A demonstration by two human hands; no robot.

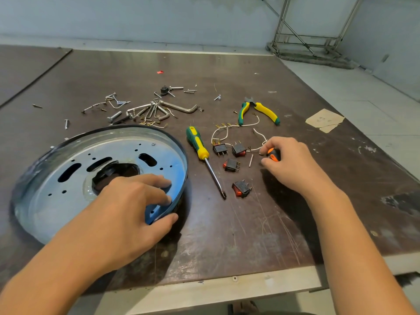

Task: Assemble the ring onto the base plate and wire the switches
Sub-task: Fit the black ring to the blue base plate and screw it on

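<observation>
Dark, scratched desk fills the view. Nearest, the left hand covers part of the round metal plate. Its grip is clamped on the black ring that runs round the plate's edge, thumb outside and fingers inside. The right hand has its grip closed round an orange and black handle, whose tip is hidden. Four switches lie just beside it, with a screwdriver between them and the plate. White wires, pliers, hex keys and screws lie farther back.
</observation>
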